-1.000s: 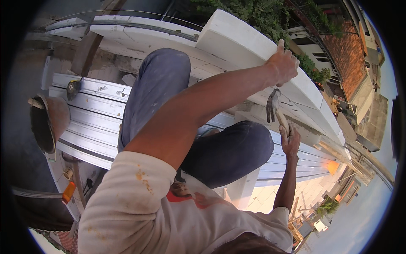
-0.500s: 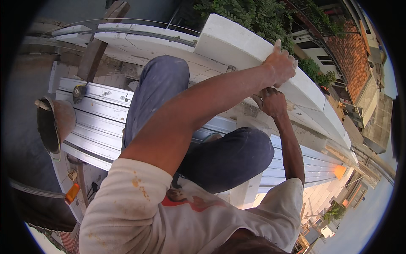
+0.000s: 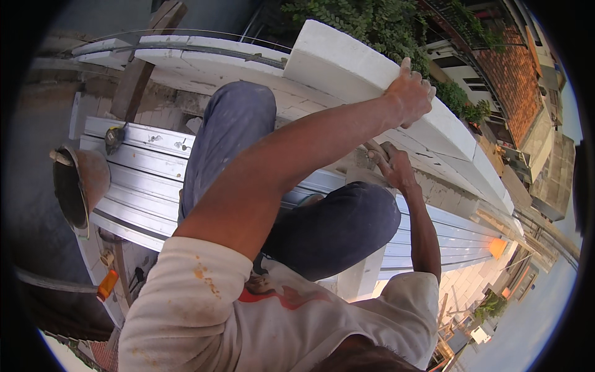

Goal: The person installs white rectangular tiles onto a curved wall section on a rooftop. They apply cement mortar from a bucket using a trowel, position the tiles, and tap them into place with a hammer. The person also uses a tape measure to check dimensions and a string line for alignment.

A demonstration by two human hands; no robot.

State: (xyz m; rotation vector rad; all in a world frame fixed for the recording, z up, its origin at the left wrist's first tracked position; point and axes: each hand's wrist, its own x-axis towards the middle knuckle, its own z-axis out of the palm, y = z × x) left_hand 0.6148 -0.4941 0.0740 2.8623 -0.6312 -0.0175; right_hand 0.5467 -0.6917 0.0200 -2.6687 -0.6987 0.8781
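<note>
A long white masonry block (image 3: 353, 59) stands on top of a low wall of similar white blocks (image 3: 211, 71). My left hand (image 3: 409, 99) grips its top edge, with fingers over the far side and the thumb on the near face. Below it, close to the wall's near face, my right hand (image 3: 396, 168) is closed, thumb and fingers bent round something slim and brownish that is mostly hidden. My left forearm crosses over my bent knees (image 3: 242, 118) toward the block.
I squat on ribbed metal sheets (image 3: 145, 180). A bucket (image 3: 93, 177) lies tipped at the left, near a tape measure (image 3: 114, 137). A wooden post (image 3: 133, 90) crosses the wall; an orange-handled tool (image 3: 106, 286) is lower left. Trees (image 3: 365, 28) and a tiled roof (image 3: 505, 84) lie beyond.
My right hand has moved down and slightly toward me, away from the block's underside. My left hand stays on the block.
</note>
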